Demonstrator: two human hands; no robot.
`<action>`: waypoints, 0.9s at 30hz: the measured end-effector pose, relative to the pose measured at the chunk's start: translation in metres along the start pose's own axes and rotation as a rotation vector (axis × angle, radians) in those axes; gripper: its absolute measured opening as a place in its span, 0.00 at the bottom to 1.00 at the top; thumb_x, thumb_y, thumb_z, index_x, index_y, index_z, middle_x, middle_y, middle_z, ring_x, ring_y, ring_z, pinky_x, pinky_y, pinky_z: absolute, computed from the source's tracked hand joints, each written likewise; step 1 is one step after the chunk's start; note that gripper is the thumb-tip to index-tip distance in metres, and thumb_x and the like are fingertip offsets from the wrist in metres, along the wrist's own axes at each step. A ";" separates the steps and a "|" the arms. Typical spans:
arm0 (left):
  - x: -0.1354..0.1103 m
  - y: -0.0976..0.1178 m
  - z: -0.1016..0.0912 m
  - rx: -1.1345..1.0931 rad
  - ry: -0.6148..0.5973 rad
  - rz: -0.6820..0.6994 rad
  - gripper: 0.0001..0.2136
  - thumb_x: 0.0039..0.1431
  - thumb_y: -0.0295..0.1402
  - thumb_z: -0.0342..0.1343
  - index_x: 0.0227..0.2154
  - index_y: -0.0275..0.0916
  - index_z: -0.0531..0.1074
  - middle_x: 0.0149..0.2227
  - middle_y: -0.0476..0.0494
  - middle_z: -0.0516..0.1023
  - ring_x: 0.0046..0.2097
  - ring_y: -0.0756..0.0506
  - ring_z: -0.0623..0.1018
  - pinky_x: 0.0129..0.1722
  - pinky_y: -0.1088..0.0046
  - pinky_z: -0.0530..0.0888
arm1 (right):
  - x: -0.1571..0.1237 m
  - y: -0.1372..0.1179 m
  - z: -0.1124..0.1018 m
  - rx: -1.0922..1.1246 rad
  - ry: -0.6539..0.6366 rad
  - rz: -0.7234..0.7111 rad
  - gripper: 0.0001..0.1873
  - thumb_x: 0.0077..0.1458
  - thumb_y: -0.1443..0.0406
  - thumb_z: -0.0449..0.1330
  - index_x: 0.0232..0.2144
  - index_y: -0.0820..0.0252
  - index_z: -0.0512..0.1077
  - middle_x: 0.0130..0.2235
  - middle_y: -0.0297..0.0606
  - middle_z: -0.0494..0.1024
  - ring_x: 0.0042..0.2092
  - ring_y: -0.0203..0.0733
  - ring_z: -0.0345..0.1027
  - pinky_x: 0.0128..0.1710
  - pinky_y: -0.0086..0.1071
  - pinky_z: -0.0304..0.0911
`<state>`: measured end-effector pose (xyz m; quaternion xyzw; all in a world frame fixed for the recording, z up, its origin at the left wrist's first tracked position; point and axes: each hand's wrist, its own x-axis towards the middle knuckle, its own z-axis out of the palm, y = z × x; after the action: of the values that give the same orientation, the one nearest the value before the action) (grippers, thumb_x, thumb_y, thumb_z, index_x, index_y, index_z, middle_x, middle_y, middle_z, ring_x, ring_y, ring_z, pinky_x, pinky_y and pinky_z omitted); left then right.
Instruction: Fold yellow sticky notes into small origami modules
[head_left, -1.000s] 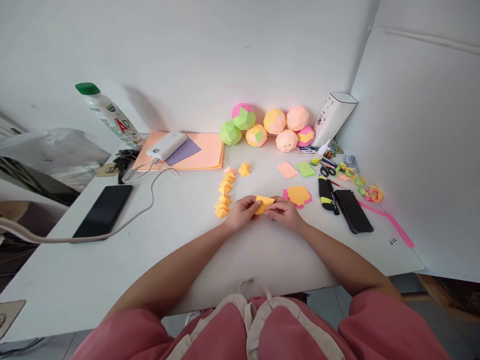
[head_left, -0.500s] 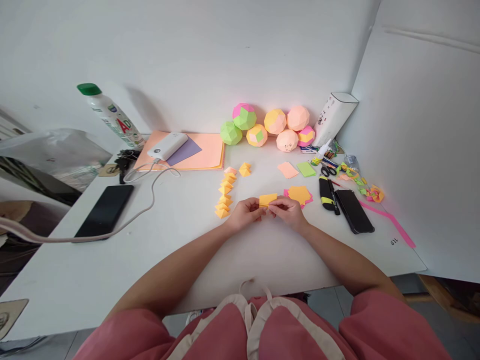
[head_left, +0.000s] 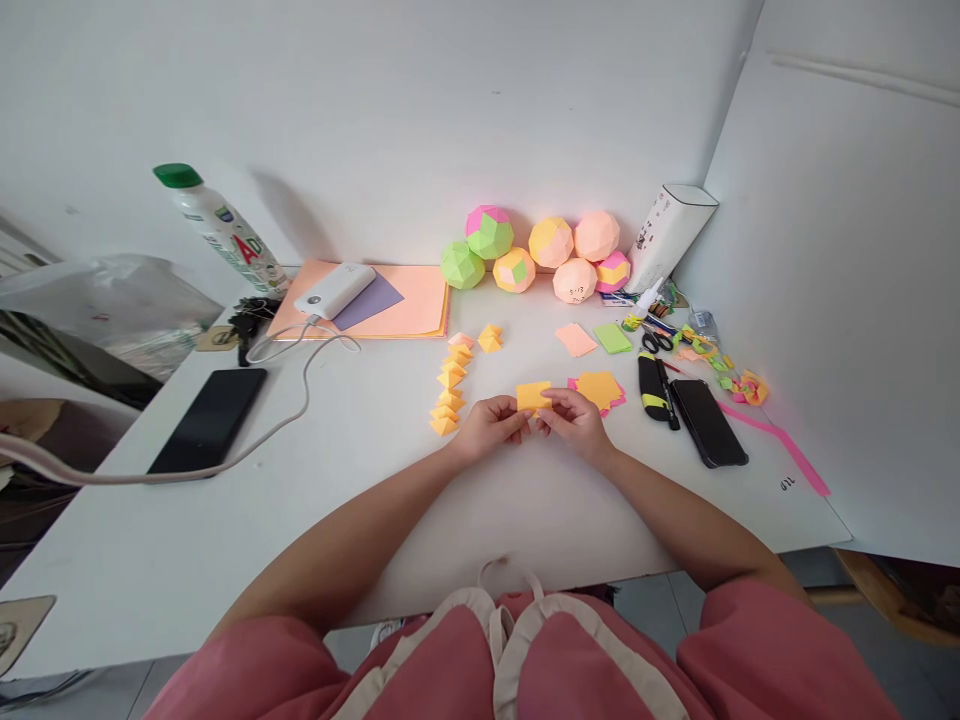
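Between both hands is a small orange-yellow paper square [head_left: 533, 395], held just above the table near its middle. My left hand [head_left: 491, 427] pinches its left lower edge, and my right hand [head_left: 576, 420] grips the right lower edge with thumb and fingers. Just beyond my right hand lies a stack of orange and pink paper squares [head_left: 599, 388]. To the left of my left hand runs a column of folded orange paper pieces [head_left: 448, 397], with one more folded piece [head_left: 490, 338] beside its top. Peach paper squares [head_left: 576, 340] and green paper squares [head_left: 613, 338] lie farther back.
Faceted paper balls [head_left: 551, 243] rest against the wall. At right are scissors [head_left: 657, 341], a glue bottle [head_left: 643, 303], a box cutter [head_left: 652, 386] and a phone [head_left: 709, 422]. At left are a power bank [head_left: 335, 291], its cable [head_left: 304, 400], another phone [head_left: 210, 422] and a bottle [head_left: 229, 235].
The orange-yellow paper now shows a taller face above my fingers than before. My right fingers have shifted slightly on its edge. Everything else on the table stays put.
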<state>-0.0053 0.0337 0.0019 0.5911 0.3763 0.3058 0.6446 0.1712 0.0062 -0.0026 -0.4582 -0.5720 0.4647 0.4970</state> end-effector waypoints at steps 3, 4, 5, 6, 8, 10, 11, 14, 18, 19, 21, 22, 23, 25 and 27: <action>0.000 0.001 -0.001 -0.020 -0.003 -0.007 0.17 0.49 0.48 0.56 0.29 0.36 0.70 0.24 0.49 0.73 0.24 0.53 0.71 0.26 0.76 0.69 | 0.002 0.003 -0.002 0.031 -0.015 0.061 0.29 0.46 0.59 0.63 0.50 0.56 0.58 0.36 0.36 0.75 0.27 0.34 0.70 0.24 0.30 0.68; 0.000 0.001 -0.001 -0.022 -0.004 -0.010 0.17 0.49 0.47 0.56 0.29 0.36 0.70 0.24 0.48 0.73 0.24 0.53 0.71 0.26 0.76 0.69 | 0.003 0.003 -0.003 0.023 -0.027 0.091 0.30 0.46 0.59 0.63 0.50 0.56 0.58 0.37 0.37 0.74 0.27 0.34 0.70 0.24 0.29 0.67; 0.000 0.001 -0.002 -0.023 -0.005 -0.014 0.17 0.49 0.47 0.56 0.29 0.36 0.70 0.24 0.48 0.73 0.24 0.53 0.71 0.26 0.76 0.69 | 0.004 0.003 -0.004 0.006 -0.049 0.122 0.28 0.46 0.58 0.63 0.48 0.57 0.60 0.36 0.37 0.74 0.27 0.34 0.70 0.24 0.29 0.67; 0.000 0.002 -0.002 -0.022 -0.006 -0.017 0.17 0.49 0.47 0.56 0.30 0.36 0.70 0.24 0.48 0.73 0.24 0.53 0.71 0.26 0.76 0.69 | 0.005 0.002 -0.005 -0.018 -0.081 0.151 0.24 0.47 0.57 0.62 0.45 0.59 0.64 0.33 0.36 0.75 0.27 0.34 0.69 0.24 0.28 0.67; 0.001 0.001 -0.003 -0.019 -0.008 -0.024 0.17 0.49 0.47 0.56 0.30 0.36 0.70 0.24 0.48 0.73 0.24 0.52 0.71 0.25 0.76 0.69 | 0.007 0.001 -0.007 -0.070 -0.143 0.197 0.17 0.49 0.55 0.60 0.35 0.63 0.69 0.25 0.34 0.73 0.25 0.33 0.68 0.24 0.27 0.66; 0.001 0.001 -0.003 -0.016 -0.007 -0.030 0.17 0.49 0.47 0.57 0.31 0.36 0.71 0.25 0.47 0.74 0.24 0.52 0.71 0.25 0.76 0.69 | 0.008 -0.001 -0.009 -0.099 -0.163 0.222 0.16 0.49 0.54 0.59 0.29 0.64 0.69 0.23 0.34 0.73 0.23 0.32 0.67 0.22 0.26 0.64; 0.001 0.001 -0.003 -0.013 -0.004 -0.033 0.17 0.48 0.47 0.57 0.31 0.36 0.71 0.25 0.47 0.74 0.24 0.52 0.71 0.25 0.76 0.69 | 0.008 -0.002 -0.009 -0.099 -0.157 0.228 0.16 0.49 0.54 0.59 0.28 0.64 0.69 0.23 0.35 0.74 0.22 0.32 0.67 0.20 0.25 0.63; 0.001 0.002 -0.002 -0.001 0.011 -0.048 0.17 0.47 0.46 0.58 0.32 0.37 0.72 0.26 0.47 0.75 0.24 0.52 0.72 0.24 0.76 0.68 | 0.009 -0.004 -0.008 -0.075 -0.135 0.238 0.17 0.48 0.53 0.60 0.28 0.63 0.69 0.26 0.36 0.75 0.21 0.31 0.66 0.18 0.24 0.60; 0.000 0.004 -0.001 0.010 0.035 -0.061 0.17 0.47 0.47 0.58 0.32 0.36 0.71 0.28 0.45 0.76 0.24 0.52 0.72 0.24 0.76 0.68 | 0.008 -0.008 -0.006 -0.057 -0.123 0.252 0.17 0.48 0.53 0.60 0.26 0.63 0.68 0.24 0.33 0.74 0.19 0.31 0.66 0.17 0.24 0.60; 0.000 0.004 -0.001 0.008 0.035 -0.062 0.18 0.47 0.47 0.58 0.32 0.36 0.71 0.29 0.45 0.76 0.24 0.52 0.72 0.24 0.76 0.68 | 0.007 -0.009 -0.006 -0.058 -0.120 0.255 0.17 0.49 0.53 0.60 0.26 0.63 0.68 0.23 0.33 0.74 0.19 0.31 0.66 0.17 0.24 0.60; 0.001 0.005 -0.001 0.003 0.032 -0.064 0.17 0.47 0.47 0.58 0.31 0.36 0.71 0.28 0.45 0.77 0.24 0.52 0.72 0.23 0.76 0.68 | 0.007 -0.010 -0.005 -0.065 -0.111 0.259 0.17 0.49 0.53 0.60 0.25 0.63 0.68 0.23 0.33 0.74 0.19 0.31 0.67 0.17 0.24 0.60; 0.001 0.005 -0.001 0.002 0.031 -0.065 0.17 0.47 0.47 0.58 0.30 0.36 0.71 0.28 0.45 0.77 0.24 0.52 0.72 0.24 0.76 0.68 | 0.007 -0.010 -0.005 -0.069 -0.107 0.260 0.17 0.48 0.53 0.60 0.24 0.63 0.67 0.23 0.34 0.74 0.19 0.31 0.67 0.17 0.24 0.60; 0.001 0.005 -0.001 0.003 0.031 -0.066 0.17 0.47 0.47 0.58 0.30 0.36 0.70 0.28 0.45 0.77 0.24 0.52 0.72 0.24 0.76 0.68 | 0.007 -0.010 -0.005 -0.071 -0.102 0.261 0.18 0.48 0.53 0.60 0.24 0.63 0.67 0.23 0.34 0.75 0.19 0.31 0.67 0.17 0.24 0.60; 0.001 0.005 -0.001 0.006 0.030 -0.064 0.17 0.47 0.47 0.58 0.29 0.36 0.70 0.28 0.45 0.77 0.23 0.52 0.72 0.24 0.76 0.68 | 0.007 -0.009 -0.005 -0.074 -0.100 0.262 0.18 0.48 0.53 0.60 0.23 0.63 0.67 0.23 0.34 0.75 0.19 0.32 0.67 0.17 0.24 0.60; 0.001 0.005 -0.001 0.009 0.028 -0.064 0.16 0.47 0.47 0.58 0.28 0.36 0.70 0.28 0.45 0.77 0.23 0.53 0.72 0.23 0.76 0.68 | 0.007 -0.009 -0.005 -0.075 -0.105 0.258 0.18 0.48 0.53 0.60 0.23 0.63 0.67 0.23 0.34 0.75 0.18 0.32 0.67 0.17 0.24 0.60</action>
<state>-0.0058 0.0355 0.0068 0.5774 0.4051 0.2917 0.6461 0.1754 0.0125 0.0076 -0.5211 -0.5506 0.5264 0.3850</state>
